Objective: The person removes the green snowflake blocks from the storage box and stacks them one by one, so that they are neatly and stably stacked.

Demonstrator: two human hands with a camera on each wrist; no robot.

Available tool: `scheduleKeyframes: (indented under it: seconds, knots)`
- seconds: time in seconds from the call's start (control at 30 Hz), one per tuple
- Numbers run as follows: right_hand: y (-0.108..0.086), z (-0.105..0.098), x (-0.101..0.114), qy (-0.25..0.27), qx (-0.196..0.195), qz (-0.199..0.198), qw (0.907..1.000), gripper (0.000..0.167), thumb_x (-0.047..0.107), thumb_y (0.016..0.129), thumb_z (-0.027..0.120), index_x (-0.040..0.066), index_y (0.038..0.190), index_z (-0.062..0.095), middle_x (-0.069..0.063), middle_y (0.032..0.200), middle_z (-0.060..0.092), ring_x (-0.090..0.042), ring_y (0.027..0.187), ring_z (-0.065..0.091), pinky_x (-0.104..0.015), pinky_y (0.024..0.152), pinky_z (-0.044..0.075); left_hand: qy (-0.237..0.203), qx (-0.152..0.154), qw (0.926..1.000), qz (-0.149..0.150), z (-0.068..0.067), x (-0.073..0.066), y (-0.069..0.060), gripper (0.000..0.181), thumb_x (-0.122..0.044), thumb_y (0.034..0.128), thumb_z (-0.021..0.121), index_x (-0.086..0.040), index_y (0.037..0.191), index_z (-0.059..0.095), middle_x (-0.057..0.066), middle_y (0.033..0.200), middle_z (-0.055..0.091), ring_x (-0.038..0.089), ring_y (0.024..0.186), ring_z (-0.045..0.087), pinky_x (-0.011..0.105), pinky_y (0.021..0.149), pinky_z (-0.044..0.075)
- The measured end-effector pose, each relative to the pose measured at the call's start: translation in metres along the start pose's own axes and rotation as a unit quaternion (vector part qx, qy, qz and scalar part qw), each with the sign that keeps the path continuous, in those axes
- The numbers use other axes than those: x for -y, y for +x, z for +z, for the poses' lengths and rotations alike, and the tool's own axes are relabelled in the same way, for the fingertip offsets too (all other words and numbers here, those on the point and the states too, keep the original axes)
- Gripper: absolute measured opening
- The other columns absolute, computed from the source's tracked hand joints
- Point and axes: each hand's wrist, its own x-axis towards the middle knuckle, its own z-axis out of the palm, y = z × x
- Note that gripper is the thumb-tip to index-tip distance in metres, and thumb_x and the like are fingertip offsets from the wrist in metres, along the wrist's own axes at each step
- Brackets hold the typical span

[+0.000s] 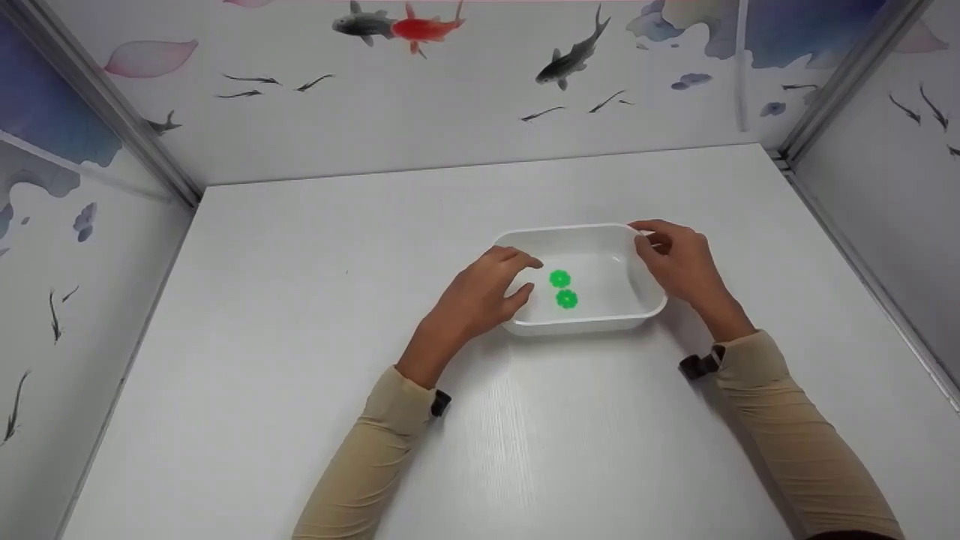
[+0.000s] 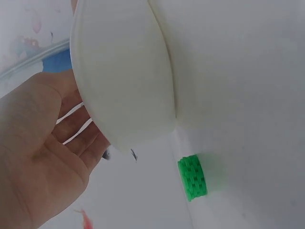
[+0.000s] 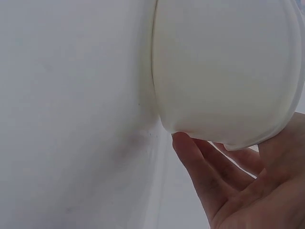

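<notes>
A white rectangular tray (image 1: 585, 327) stands on the table with two small green flower-shaped pieces (image 1: 567, 299) side by side inside. Over the tray's left end is my left hand (image 1: 484, 292), thumb and forefinger parted, with nothing visible between them. My right hand (image 1: 681, 262) pinches the rim at the far right corner, thumb inside the tray. In the right wrist view its fingertips (image 3: 183, 143) touch the outer wall. A green block with ridged sides (image 2: 192, 178) shows beyond the tray's end in the left wrist view; I cannot make it out in the head view.
The white tabletop (image 1: 285, 360) extends around the tray. Printed panels with fish (image 1: 574, 58) stand along the back and both sides, joined by metal corner posts (image 1: 859, 79).
</notes>
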Motion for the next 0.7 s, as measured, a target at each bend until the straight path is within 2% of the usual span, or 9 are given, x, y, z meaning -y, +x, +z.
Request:
scheduleKeyframes:
  seconds: [0.2, 0.37, 0.53, 0.7]
  knots:
    - [0.001, -0.003, -0.002, 0.013, 0.015, 0.023, 0.9995, 0.043, 0.039, 0.112, 0.057, 0.017, 0.147, 0.067, -0.019, 0.132, 0.075, -0.032, 0.114, 0.074, -0.037, 0.092, 0.057, -0.016, 0.012, 0.9998, 0.007, 0.006, -0.006, 0.008, 0.035, -0.021, 0.1066, 0.070, -0.015, 0.141, 0.070, 0.004, 0.142, 0.071, 0.022, 0.139, 0.063, 0.036, 0.113, 0.057]
    - [0.002, -0.005, -0.002, 0.023, 0.032, 0.032, 0.9987, 0.045, 0.040, 0.112, 0.054, 0.018, 0.149, 0.066, -0.020, 0.135, 0.073, -0.033, 0.118, 0.072, -0.039, 0.094, 0.056, -0.031, 0.025, 0.9991, 0.013, 0.010, -0.009, 0.014, 0.034, -0.020, 0.1068, 0.070, -0.014, 0.140, 0.070, 0.004, 0.141, 0.072, 0.023, 0.139, 0.063, 0.036, 0.116, 0.054]
    - [0.001, -0.007, 0.000, 0.030, 0.039, 0.040, 0.9980, 0.044, 0.036, 0.113, 0.053, 0.016, 0.150, 0.065, -0.019, 0.139, 0.071, -0.034, 0.123, 0.070, -0.045, 0.100, 0.056, -0.047, 0.054, 0.9973, 0.012, 0.012, -0.013, 0.023, 0.034, -0.019, 0.1062, 0.071, -0.013, 0.139, 0.071, 0.004, 0.142, 0.072, 0.023, 0.140, 0.062, 0.035, 0.120, 0.051]
    - [0.001, -0.006, 0.001, 0.026, 0.042, 0.043, 0.9979, 0.046, 0.037, 0.113, 0.053, 0.015, 0.151, 0.064, -0.019, 0.140, 0.070, -0.034, 0.123, 0.068, -0.043, 0.099, 0.056, -0.065, 0.079, 0.9944, 0.025, 0.017, -0.014, 0.035, 0.033, -0.015, 0.1027, 0.075, -0.011, 0.136, 0.074, 0.006, 0.136, 0.076, 0.022, 0.132, 0.068, 0.031, 0.116, 0.054]
